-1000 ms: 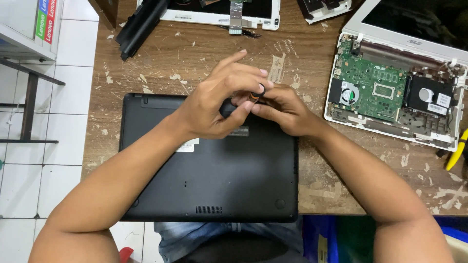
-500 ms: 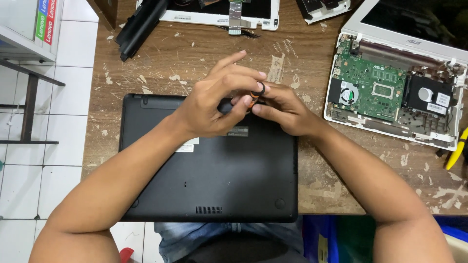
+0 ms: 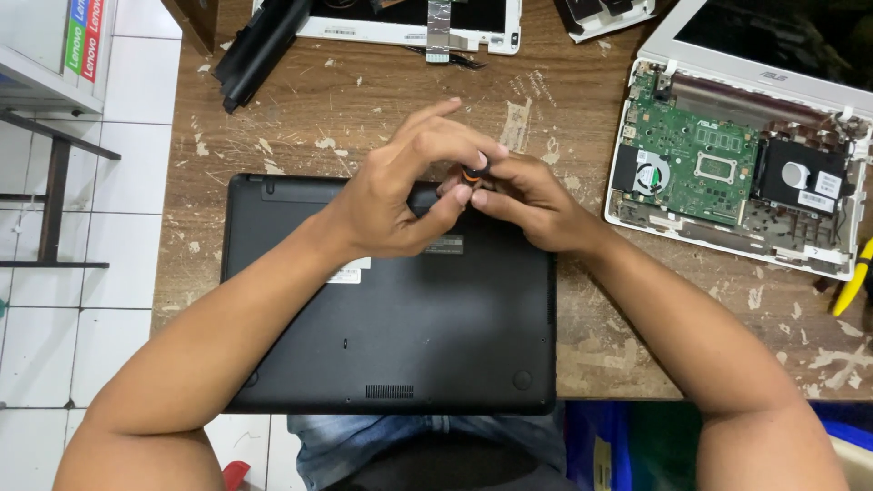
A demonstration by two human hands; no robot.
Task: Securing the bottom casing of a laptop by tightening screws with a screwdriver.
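Both hands meet over the back edge of a flipped black laptop (image 3: 391, 309), pinching a tiny black-and-orange tool (image 3: 473, 172) between them.

Left hand (image 3: 400, 195) curls over the top with its fingers bent down onto the little tool, right hand (image 3: 527, 205) comes in from 3 o'clock and grips it with thumb and fingertips, so both are closed on it; can't tell what the tool is exactly, it's mostly hidden. The tool sits just above the laptop's rear edge, a bit right of its middle. Laptop lies bottom-up on the scratched wooden desk (image 3: 618, 345). At 2 o'clock there's an opened white laptop (image 3: 727, 164) with its green board and fan showing. At 11 o'clock a long black battery-like bar (image 3: 259, 50) lies tilted. Yellow handle (image 3: 853, 282) pokes in at 3 o'clock.
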